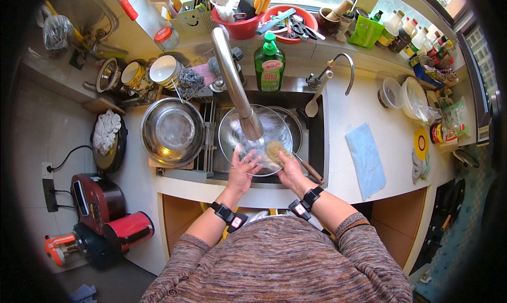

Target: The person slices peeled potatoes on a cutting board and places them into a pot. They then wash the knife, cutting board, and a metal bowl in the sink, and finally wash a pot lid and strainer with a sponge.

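A clear round glass lid (228,134) with a thin rim lies over the sink (318,102), beneath the tall metal faucet (233,73). At its front left edge my left hand (243,171) has its fingers spread against the glass. My right hand (290,171) is closed on a tan scrubbing pad (275,151) at the front right of the lid. Part of the pad is hidden by my fingers. Under and behind the lid sits a metal pan (297,128), and a wooden handle (310,171) sticks out toward me.
Left of the sink stands a wide steel bowl (173,128) beside a dish rack (209,139). A green pump bottle (270,65) is behind the sink. A small curved tap (351,73) rises at the back right. On the right counter lies a blue cloth (366,160).
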Tool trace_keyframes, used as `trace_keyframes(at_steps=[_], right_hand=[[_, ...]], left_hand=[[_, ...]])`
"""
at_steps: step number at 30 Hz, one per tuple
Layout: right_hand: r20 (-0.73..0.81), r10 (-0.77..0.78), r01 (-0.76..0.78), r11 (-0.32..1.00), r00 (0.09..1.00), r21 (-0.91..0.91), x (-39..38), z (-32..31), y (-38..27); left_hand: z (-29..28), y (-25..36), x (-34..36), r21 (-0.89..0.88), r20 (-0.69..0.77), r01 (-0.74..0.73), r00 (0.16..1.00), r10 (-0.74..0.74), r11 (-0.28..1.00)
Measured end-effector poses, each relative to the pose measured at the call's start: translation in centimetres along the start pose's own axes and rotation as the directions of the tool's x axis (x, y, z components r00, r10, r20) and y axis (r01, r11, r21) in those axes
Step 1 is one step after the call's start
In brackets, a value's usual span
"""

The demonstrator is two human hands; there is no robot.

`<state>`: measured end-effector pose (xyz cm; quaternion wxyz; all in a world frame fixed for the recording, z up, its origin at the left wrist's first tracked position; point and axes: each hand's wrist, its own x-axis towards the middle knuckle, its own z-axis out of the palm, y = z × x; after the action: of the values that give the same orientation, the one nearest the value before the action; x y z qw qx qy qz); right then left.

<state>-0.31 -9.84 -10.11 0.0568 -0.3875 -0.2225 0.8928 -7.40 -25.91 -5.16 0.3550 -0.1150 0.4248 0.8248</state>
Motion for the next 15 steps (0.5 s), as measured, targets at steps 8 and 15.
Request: trace_keyframes(at_steps=[8, 15], right_hand=[[0.148, -0.101, 0.127, 0.977, 0.984, -0.174, 2.3, -0.6, -3.9], [0.019, -0.062, 0.064, 0.99, 0.998, -0.128, 0.0, 0.7, -0.4]], left_hand=[[-1.7, 4.0, 0.6, 0.065, 0.154, 0.271, 0.948, -0.278, 0.961], [0.2, 1.3, 0.3, 0.019, 0.104, 0.148, 0.983, -0.149, 0.989]])
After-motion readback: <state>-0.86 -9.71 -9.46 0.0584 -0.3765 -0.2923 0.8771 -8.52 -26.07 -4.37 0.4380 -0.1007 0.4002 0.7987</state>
